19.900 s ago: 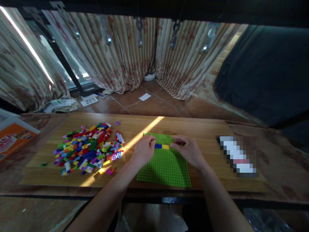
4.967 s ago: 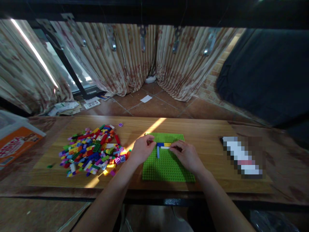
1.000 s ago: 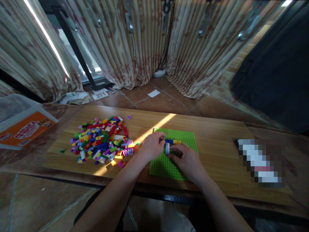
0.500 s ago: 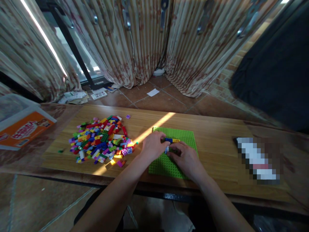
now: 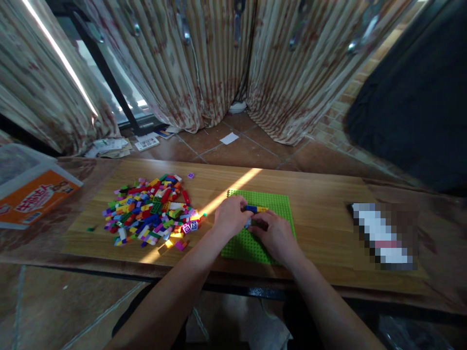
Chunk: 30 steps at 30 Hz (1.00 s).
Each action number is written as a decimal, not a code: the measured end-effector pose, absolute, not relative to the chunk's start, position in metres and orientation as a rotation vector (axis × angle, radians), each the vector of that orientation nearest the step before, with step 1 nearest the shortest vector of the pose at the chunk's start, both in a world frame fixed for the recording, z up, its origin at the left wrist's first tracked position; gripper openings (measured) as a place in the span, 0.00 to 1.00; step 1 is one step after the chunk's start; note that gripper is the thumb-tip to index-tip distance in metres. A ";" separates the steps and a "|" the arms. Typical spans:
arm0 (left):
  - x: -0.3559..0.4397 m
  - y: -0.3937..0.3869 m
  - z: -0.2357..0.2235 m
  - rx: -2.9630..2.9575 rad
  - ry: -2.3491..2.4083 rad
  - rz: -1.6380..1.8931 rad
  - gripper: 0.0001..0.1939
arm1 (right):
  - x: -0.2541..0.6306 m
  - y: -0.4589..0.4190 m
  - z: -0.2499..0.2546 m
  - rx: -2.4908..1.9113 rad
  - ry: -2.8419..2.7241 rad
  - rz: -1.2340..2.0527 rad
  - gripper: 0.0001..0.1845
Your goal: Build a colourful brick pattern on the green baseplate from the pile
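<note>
A green studded baseplate [image 5: 255,250] lies on the wooden board under both hands. Blue and yellow toy bricks [image 5: 256,209] stand in a row on its upper part, just beyond my fingertips. Between my hands shows a small pale blue-white toy brick [image 5: 248,222], mostly covered by fingers. My left hand [image 5: 230,215] is closed in a pinch, its thumb and fingertips at this brick from the left. From the right, my right hand [image 5: 275,236] closes its thumb and index finger on the same brick. Whether the brick touches the plate is hidden.
A heap of mixed toy bricks [image 5: 149,211] spreads over the left of the wooden board [image 5: 321,218]. Beyond it stands a clear plastic box with an orange label [image 5: 36,197]. A pixelated flat object [image 5: 383,236] lies at the right. Curtains [image 5: 215,63] hang behind.
The whole view has shifted slightly. Both hands stay at the pale brick over the baseplate, with the right hand's fingers drawn a little closer around it.
</note>
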State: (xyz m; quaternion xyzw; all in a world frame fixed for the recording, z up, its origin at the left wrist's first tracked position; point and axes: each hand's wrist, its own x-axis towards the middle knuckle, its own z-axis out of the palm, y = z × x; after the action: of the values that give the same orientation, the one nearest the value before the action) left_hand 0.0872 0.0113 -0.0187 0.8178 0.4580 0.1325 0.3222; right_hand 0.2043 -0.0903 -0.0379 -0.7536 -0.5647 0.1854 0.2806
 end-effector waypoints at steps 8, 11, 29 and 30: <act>0.085 0.015 -0.019 2.187 1.143 0.340 0.08 | 0.207 -0.089 -0.036 -1.959 -1.492 0.531 0.07; 0.081 0.018 -0.020 2.187 1.074 0.377 0.08 | 0.214 -0.090 -0.031 -1.837 -1.364 0.658 0.09; 0.055 0.035 -0.016 1.941 1.007 0.740 0.11 | 0.229 -0.094 -0.017 -1.880 -1.031 0.161 0.18; 0.052 0.038 -0.015 1.924 1.028 0.765 0.12 | 0.228 -0.094 -0.017 -1.886 -1.058 0.150 0.18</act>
State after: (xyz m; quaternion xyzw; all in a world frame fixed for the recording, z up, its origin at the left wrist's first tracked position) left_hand 0.0521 0.0376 -0.0151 0.7616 0.4069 0.3030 0.4032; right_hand 0.2285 -0.0937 -0.0175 -0.7690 -0.4314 0.0613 0.4678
